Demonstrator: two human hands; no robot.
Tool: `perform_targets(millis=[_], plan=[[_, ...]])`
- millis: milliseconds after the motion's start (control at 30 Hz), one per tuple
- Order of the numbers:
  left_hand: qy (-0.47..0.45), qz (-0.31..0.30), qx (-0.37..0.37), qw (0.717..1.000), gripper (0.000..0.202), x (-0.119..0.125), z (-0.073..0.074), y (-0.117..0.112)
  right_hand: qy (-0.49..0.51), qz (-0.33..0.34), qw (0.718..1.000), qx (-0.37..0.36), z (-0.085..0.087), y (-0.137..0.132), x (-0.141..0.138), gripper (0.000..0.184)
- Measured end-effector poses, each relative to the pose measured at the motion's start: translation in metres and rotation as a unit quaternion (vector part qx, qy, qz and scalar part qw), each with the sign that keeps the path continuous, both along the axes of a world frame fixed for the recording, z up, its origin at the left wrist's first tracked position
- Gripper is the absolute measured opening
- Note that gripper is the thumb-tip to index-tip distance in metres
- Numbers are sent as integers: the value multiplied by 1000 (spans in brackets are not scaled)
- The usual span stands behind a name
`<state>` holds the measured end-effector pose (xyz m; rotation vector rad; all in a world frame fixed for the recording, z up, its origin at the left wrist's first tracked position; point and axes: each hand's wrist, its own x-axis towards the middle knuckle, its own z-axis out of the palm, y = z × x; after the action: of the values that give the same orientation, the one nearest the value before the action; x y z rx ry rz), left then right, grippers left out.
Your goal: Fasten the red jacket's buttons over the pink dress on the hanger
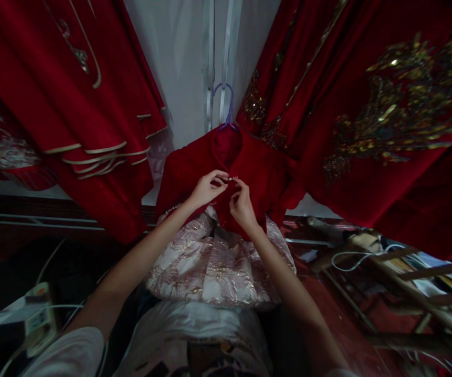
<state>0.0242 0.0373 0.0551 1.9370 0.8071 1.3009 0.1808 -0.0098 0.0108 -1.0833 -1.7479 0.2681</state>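
My left hand (pixel 210 187) and right hand (pixel 243 203) meet, fingers narrow, at a pale bead (pixel 231 179) on the red jacket (pixel 186 157); I can't tell either grip. The jacket is already on its hanger (pixel 231 104), collar (pixel 228 147) open; whether the bead is secured doesn't show.
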Motion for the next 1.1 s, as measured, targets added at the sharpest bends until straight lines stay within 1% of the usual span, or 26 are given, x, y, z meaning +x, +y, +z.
perform_targets(millis=[67,133,200,267,333,400,467,533,567,633,667,733,767,800,833,900,967,1033,1100], plan=[[22,3,11,1000,39,-1,-7,-4,25,-13,999,-23,-3,4,3,57],[41,6,25,999,49,-1,-14,-7,67,-2,996,-52,-3,7,3,54],[54,5,32,998,55,1,-21,-9,102,28,992,-74,-3,6,-1,62],[58,13,31,998,55,4,-25,-10,107,58,989,-79,-4,5,-6,72],[68,42,19,997,49,5,-25,-10,96,77,990,-72,-7,3,-10,82],[103,63,8,993,40,5,-25,-11,78,79,992,-59,-9,2,-14,90],[157,62,10,986,26,3,-25,-13,62,68,995,-48,-11,0,-14,95],[187,56,20,981,11,0,-28,-15,49,72,994,-62,-8,0,-11,95],[185,55,21,981,8,-1,-30,-16,46,81,992,-80,-6,0,-9,93],[148,44,1,988,12,-6,-35,-20,40,91,989,-110,2,0,-1,81],[118,29,-23,992,13,-8,-37,-22,39,79,990,-111,6,-1,2,71],[56,-3,-82,995,17,-13,-39,-28,43,37,993,-100,16,-2,8,43],[32,-10,-107,994,21,-15,-39,-31,52,24,993,-104,21,-4,8,33],[15,-8,-124,992,25,-16,-37,-35,62,28,990,-122,25,-7,8,29],[7,0,-128,992,26,-18,-36,-38,71,51,985,-151,29,-11,6,29],[4,24,-108,994,24,-19,-31,-44,73,118,969,-205,35,-19,-2,34],[1,45,-79,996,25,-19,-26,-47,61,157,962,-214,38,-27,-10,37],[-4,58,-85,995,28,-20,-24,-50,52,152,968,-193,39,-31,-17,36],[-18,59,-128,990,30,-23,-25,-54,52,132,973,-179,39,-32,-20,32]])
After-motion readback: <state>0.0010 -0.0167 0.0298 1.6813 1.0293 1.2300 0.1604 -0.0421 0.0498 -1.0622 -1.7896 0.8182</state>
